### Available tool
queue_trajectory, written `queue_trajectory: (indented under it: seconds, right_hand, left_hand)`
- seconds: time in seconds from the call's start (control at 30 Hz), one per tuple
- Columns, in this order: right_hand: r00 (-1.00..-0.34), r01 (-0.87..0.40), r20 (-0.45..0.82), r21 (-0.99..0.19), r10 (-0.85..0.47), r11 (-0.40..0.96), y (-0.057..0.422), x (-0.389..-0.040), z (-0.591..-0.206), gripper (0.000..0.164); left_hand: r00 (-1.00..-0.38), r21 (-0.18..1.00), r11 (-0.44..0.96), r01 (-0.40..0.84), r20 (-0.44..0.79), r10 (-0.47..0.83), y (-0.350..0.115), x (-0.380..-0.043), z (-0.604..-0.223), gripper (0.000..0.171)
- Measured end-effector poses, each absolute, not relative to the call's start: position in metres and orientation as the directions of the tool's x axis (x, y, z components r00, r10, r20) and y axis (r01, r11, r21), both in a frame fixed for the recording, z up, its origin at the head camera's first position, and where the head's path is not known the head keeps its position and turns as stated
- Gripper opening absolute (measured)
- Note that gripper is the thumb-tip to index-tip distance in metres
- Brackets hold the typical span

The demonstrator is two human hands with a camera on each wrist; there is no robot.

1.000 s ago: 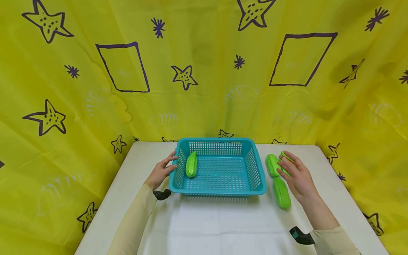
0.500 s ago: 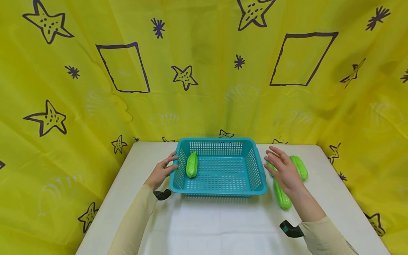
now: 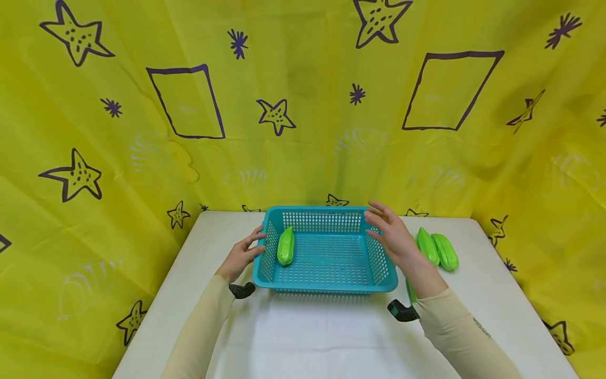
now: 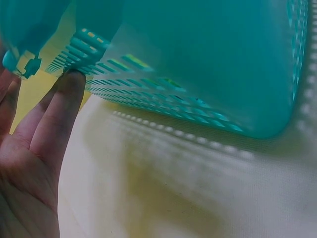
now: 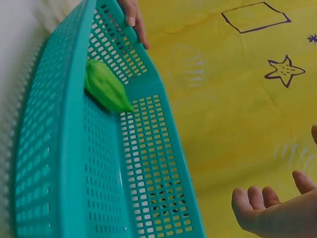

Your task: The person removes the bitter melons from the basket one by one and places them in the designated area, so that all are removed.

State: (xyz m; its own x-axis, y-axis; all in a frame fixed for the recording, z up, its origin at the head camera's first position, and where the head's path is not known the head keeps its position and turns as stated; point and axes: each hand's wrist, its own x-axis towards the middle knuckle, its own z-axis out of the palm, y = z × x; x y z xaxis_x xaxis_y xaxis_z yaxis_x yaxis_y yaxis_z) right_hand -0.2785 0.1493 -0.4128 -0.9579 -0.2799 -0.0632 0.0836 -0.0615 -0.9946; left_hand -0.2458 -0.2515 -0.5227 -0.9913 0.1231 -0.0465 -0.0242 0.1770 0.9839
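Observation:
A teal perforated plastic basket [image 3: 324, 288] stands on the white table, with one ridged, pointed green gourd [image 3: 285, 246] inside along its left wall. My left hand [image 3: 240, 258] rests at the basket's left end; its outstretched fingers reach the rim, and in the left wrist view a fingertip [image 4: 74, 77] touches the outer wall. Over the basket's right end hovers my right hand [image 3: 390, 234], fingers loosely bent and holding nothing. The right wrist view shows that hand [image 5: 280, 210] beyond the rim, with nothing in its fingers.
Right of the basket, two green gourds [image 3: 436, 250] lie side by side on the table [image 3: 326, 337]. Another gourd [image 3: 411, 290] is mostly hidden behind my right forearm. A yellow patterned curtain [image 3: 303, 158] encloses the table's back and sides.
My right hand has moved left from above the gourds to the basket's right end, uncovering the two behind it. The left hand and the basket stay in place.

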Motion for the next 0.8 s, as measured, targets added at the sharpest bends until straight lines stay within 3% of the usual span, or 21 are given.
queue_trajectory:
  seconds: [0.4, 0.8]
  right_hand:
    - [-0.926, -0.043, -0.03, -0.982, -0.376, 0.184, 0.087, -0.321, -0.426, 0.067]
    - [-0.897, 0.079, -0.17, -0.97, -0.408, 0.231, 0.029, -0.331, -0.452, 0.065]
  left_hand:
    - [-0.992, 0.977, 0.208, -0.035, -0.06, 0.113, -0.251, -0.246, -0.521, 0.046]
    - [-0.99, 0.984, 0.176, -0.023, -0.047, 0.134, -0.251, -0.246, -0.522, 0.048]
